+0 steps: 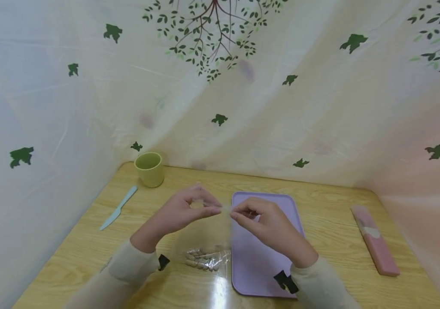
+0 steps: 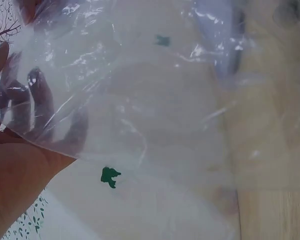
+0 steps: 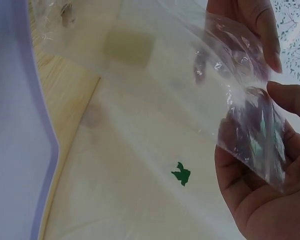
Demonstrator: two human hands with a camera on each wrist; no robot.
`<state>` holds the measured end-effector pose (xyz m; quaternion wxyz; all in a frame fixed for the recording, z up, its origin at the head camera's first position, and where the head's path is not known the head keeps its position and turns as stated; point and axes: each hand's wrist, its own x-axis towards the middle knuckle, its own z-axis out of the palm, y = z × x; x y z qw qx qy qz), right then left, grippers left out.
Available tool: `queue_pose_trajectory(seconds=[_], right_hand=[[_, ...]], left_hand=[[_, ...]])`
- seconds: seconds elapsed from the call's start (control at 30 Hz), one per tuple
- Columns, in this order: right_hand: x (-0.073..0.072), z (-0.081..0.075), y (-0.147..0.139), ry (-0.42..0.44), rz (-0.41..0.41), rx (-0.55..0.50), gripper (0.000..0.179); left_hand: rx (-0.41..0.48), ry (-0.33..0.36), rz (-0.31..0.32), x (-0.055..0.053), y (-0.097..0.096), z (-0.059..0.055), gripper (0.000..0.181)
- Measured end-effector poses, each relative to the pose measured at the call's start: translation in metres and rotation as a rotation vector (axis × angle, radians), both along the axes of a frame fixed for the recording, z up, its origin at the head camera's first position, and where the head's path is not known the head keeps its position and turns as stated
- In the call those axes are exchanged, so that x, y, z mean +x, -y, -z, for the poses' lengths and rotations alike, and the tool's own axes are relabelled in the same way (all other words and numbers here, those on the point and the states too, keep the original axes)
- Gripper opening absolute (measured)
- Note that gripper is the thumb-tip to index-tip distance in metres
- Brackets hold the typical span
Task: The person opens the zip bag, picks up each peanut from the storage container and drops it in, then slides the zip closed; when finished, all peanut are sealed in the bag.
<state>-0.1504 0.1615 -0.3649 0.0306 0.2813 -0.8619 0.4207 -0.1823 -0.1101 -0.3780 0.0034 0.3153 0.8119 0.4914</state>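
A clear plastic bag (image 1: 208,234) hangs upright between both hands, with several small tan oval pieces (image 1: 202,259), perhaps nuts, gathered at its bottom. My left hand (image 1: 179,210) pinches its top edge between thumb and fingers. Opposite it, my right hand (image 1: 271,225) pinches the same edge, fingertips a short way from the left ones. Through the film (image 2: 135,95) in the left wrist view, some fingers show behind the plastic. The right wrist view has the bag's top (image 3: 240,115) creased between the two hands.
A lilac tray (image 1: 260,270) lies under and beside my right hand. Farther left stand a green cup (image 1: 150,170) and a pale blue knife (image 1: 119,208). At the right is a long pink case (image 1: 376,242). A leaf-printed curtain (image 1: 250,137) encloses the wooden table (image 1: 332,227).
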Motion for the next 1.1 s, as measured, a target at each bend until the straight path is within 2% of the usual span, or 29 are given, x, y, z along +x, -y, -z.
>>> queue_pose_trajectory(seconds=[0.17, 0.3, 0.57, 0.8, 0.93, 1.1], right_hand=[[0.001, 0.000, 0.006, -0.074, -0.018, 0.016, 0.006], [0.002, 0.001, 0.009, -0.126, -0.019, 0.023, 0.006], [0.002, 0.003, 0.012, -0.254, -0.026, 0.054, 0.006], [0.004, 0.001, 0.017, -0.315, -0.016, 0.082, 0.007], [0.005, 0.000, 0.018, -0.330, -0.011, 0.069, 0.006], [0.004, 0.000, 0.016, -0.316, -0.019, 0.050, 0.006]], left_hand=[[0.031, -0.059, 0.027, 0.001, -0.004, 0.001, 0.009], [0.044, -0.081, 0.044, 0.002, -0.005, 0.002, 0.008], [0.068, -0.142, 0.051, 0.003, -0.008, 0.005, 0.005], [0.091, -0.185, 0.055, 0.004, -0.011, 0.006, 0.005], [0.072, -0.154, 0.061, 0.004, -0.010, 0.004, 0.005], [0.039, -0.091, 0.043, 0.004, -0.004, 0.004, 0.021]])
